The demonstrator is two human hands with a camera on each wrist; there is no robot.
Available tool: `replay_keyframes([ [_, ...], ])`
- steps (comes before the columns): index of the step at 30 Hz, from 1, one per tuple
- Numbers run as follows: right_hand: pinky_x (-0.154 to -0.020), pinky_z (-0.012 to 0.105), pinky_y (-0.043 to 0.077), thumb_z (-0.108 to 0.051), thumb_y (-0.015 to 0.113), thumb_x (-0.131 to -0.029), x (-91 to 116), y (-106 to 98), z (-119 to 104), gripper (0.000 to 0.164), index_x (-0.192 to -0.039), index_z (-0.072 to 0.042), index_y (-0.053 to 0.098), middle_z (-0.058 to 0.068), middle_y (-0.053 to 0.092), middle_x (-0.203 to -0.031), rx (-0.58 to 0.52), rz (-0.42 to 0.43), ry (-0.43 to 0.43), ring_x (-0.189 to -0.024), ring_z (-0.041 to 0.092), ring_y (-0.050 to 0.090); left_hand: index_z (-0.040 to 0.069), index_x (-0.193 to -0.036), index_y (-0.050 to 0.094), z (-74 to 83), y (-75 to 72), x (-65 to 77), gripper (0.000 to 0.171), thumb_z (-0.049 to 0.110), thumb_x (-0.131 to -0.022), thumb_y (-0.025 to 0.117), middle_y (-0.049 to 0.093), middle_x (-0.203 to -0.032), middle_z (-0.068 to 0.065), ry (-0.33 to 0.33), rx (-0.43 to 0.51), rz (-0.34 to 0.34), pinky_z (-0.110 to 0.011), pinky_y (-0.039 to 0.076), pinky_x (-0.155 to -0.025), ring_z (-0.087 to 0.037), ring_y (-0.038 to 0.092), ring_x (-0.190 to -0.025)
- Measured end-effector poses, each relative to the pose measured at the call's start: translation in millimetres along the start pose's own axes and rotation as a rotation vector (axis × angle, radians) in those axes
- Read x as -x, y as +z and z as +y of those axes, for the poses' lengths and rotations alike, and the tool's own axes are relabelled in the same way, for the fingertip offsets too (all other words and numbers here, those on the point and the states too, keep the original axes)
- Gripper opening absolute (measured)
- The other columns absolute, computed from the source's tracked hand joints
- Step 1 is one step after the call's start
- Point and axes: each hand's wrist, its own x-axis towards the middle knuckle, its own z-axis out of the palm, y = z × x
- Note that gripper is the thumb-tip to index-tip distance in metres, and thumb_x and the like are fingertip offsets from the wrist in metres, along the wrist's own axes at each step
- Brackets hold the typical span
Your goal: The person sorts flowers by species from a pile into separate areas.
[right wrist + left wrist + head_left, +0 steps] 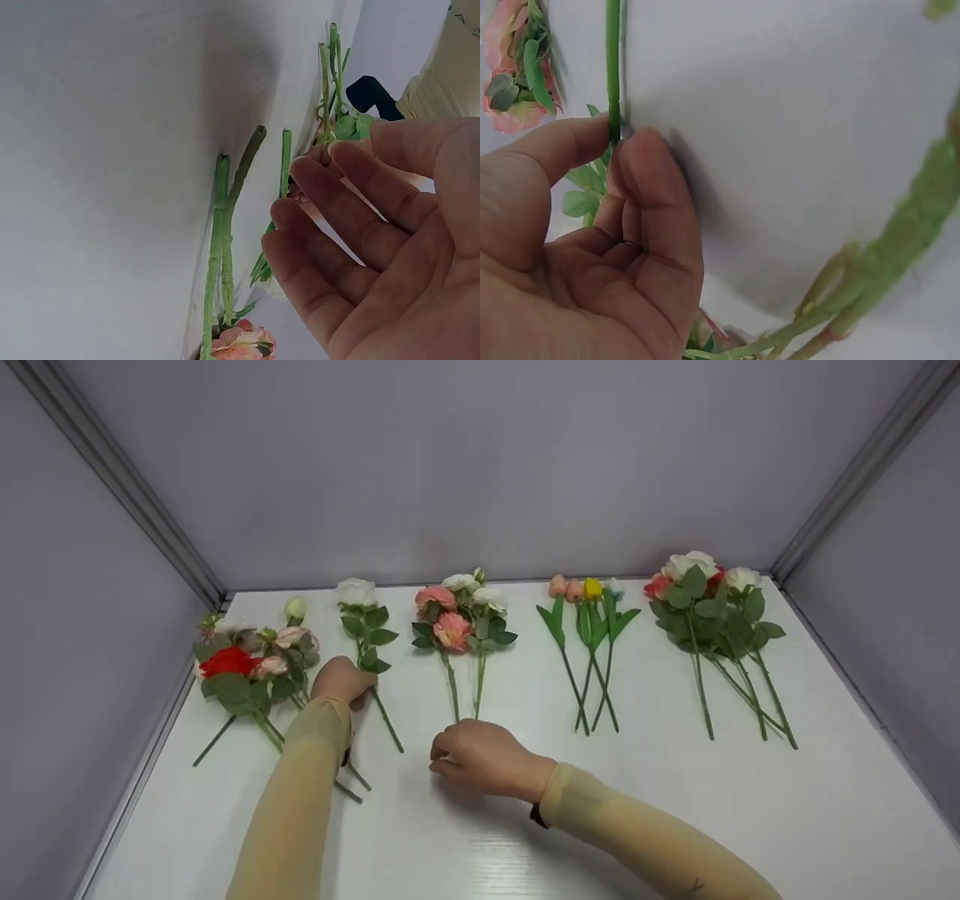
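Grey panels [480, 472] enclose a smooth white desk [495, 840]. Toward its left, the left hand [343, 682] pinches the thin green stem of a leafy white rose [369, 657], which lies bloom toward the back, beside a mixed bunch with one bright red bloom [231, 662]. The right hand [484, 757] holds nothing, its fingers loosely bent, near the stem ends of ruffled pink and white flowers [454, 631]. Farther right lie slim-stemmed pink, yellow and pale blue tulips [589, 626].

On table [495, 847], left to right: bunch [255, 671] | lone rose [366, 628] | cluster [459, 630] | tulips [592, 631] | bouquet [709, 607]
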Motion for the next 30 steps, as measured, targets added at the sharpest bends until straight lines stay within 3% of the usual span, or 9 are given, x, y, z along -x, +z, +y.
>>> replay_keyframes([
  [4,-0.081,0.029,0.055,-0.025,0.068,-0.100,2,-1,6,0.012,-0.105,-0.018,0.077,-0.008,0.072,-0.098,-0.022,0.017,0.023,-0.094,0.013,0.066,0.000,-0.081,0.067,-0.7,-4.1,-1.0,0.020,0.013,-0.093,0.058,0.061,-0.055,-0.004,-0.023,0.105,-0.009,-0.027,0.052,-0.049,-0.015,0.059,-0.047],
  [9,-0.086,0.033,0.056,-0.026,0.067,-0.101,9,-6,22,0.014,-0.106,-0.018,0.077,-0.009,0.073,-0.101,-0.110,0.062,0.085,-0.099,0.014,0.067,0.000,-0.082,0.068,-7.7,-9.4,-1.5,0.020,0.012,-0.094,0.058,0.063,-0.061,-0.003,0.003,0.203,0.027,-0.027,0.056,-0.056,-0.013,0.064,-0.054],
  [13,-0.090,0.037,0.055,-0.027,0.066,-0.102,22,-12,39,0.015,-0.108,-0.019,0.077,-0.008,0.074,-0.105,-0.184,0.130,0.148,-0.104,0.014,0.068,-0.007,-0.108,0.064,-7.4,-14.0,6.6,0.024,0.016,-0.102,0.060,0.066,-0.086,-0.010,0.068,0.409,0.034,-0.029,0.061,-0.070,-0.014,0.067,-0.070],
  [17,-0.089,0.037,0.055,-0.028,0.065,-0.103,38,-18,54,0.016,-0.110,-0.019,0.076,-0.011,0.072,-0.106,-0.309,0.226,0.227,-0.101,0.011,0.067,-0.009,-0.129,0.054,4.8,-12.4,17.0,0.039,0.021,-0.105,0.059,0.061,-0.111,-0.020,0.164,0.614,0.042,-0.030,0.061,-0.083,-0.019,0.067,-0.090],
  [23,-0.084,0.037,0.057,-0.035,0.065,-0.102,57,-17,59,0.017,-0.114,-0.025,0.074,-0.008,0.072,-0.109,-0.650,0.324,0.323,-0.097,0.013,0.068,-0.005,-0.126,0.055,40.8,21.7,37.4,0.034,0.021,-0.105,0.062,0.059,-0.117,-0.026,0.308,0.774,0.078,-0.034,0.061,-0.086,-0.032,0.066,-0.102],
  [27,-0.088,0.037,0.058,-0.029,0.065,-0.103,64,-11,56,0.023,-0.121,-0.017,0.073,0.009,0.072,-0.117,-0.870,0.315,0.323,-0.102,0.022,0.070,-0.003,-0.118,0.058,65.6,52.8,55.7,0.028,0.019,-0.103,0.065,0.061,-0.110,-0.026,0.405,0.829,0.046,-0.037,0.061,-0.084,-0.034,0.069,-0.098],
  [30,-0.089,0.038,0.059,-0.028,0.065,-0.103,67,-6,54,0.033,-0.130,-0.009,0.069,0.016,0.070,-0.121,-0.967,0.299,0.309,-0.103,0.026,0.071,-0.002,-0.116,0.059,80.8,71.8,67.1,0.027,0.020,-0.102,0.067,0.063,-0.107,-0.023,0.467,0.833,0.015,-0.038,0.062,-0.083,-0.031,0.070,-0.093],
])
